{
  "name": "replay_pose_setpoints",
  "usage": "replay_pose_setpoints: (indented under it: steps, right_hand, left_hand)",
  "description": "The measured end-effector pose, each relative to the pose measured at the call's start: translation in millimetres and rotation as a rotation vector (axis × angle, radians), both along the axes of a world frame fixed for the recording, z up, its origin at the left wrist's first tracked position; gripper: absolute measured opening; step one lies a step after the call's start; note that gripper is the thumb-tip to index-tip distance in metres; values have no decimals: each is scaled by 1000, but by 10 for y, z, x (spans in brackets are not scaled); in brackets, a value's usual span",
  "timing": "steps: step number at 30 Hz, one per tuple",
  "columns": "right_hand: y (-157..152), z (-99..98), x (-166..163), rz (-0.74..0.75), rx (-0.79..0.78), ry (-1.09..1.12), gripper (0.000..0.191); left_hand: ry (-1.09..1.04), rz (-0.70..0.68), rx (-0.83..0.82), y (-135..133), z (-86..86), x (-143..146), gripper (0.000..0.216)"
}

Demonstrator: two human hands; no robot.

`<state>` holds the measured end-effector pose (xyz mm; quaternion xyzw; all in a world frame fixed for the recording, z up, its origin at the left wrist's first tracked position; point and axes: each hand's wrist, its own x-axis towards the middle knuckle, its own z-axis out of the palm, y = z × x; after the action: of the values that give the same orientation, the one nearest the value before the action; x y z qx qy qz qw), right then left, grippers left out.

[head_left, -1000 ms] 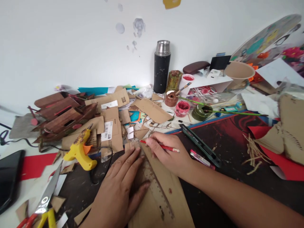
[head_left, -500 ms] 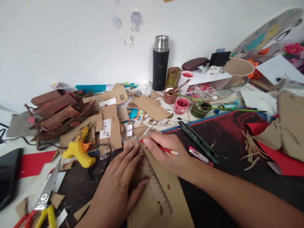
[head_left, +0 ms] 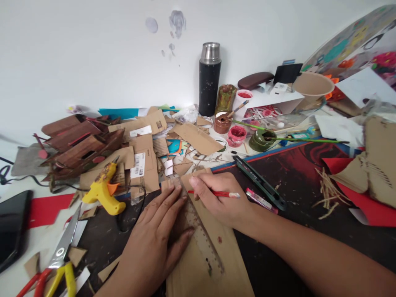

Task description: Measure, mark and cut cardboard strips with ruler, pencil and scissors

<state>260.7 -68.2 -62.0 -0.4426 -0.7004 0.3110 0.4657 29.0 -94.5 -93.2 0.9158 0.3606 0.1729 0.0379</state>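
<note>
A clear ruler with paint specks lies slantwise on a strip of brown cardboard. My left hand lies flat across the ruler's upper part, fingers stretched out and the thumb on its lower side. In my right hand a red pencil is pinched between thumb and fingers. The pencil's front end is at the ruler's right edge, and its pale worn end points right. Just right of that hand lie a dark green utility knife and a small pink-capped tube.
On the left are a yellow glue gun with its cord, scissors and a brown cardboard boat model. Behind stand a black flask and paint jars. Cardboard scraps crowd the back; twine strands lie right.
My right hand with the pencil has slid slightly down and right along the ruler's edge. The pencil lies flatter. My left hand stays on the ruler.
</note>
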Motion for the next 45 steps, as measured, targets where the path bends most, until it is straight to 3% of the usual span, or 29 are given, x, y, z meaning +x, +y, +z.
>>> replay_pose_setpoints:
  steps: [19, 32, 38, 42, 45]
  right_hand:
    - [-7, 87, -2, 25, -88, -64, 51]
    - [-15, 62, -10, -24, -49, 12, 50]
    - [16, -36, 1, -97, -256, 225, 53]
    - [99, -103, -8, -119, -446, 456, 61]
    - [139, -109, -12, -141, -480, 519, 63]
  left_hand:
    - [-36, 9, -12, 4, 24, 17, 49]
    - [-4, -3, 12, -3, 32, 15, 48]
    - [6, -13, 47, -9, 16, 16, 49]
    - [-25, 9, 84, -25, 34, 29, 38]
    - [-66, 8, 110, -46, 66, 48, 27]
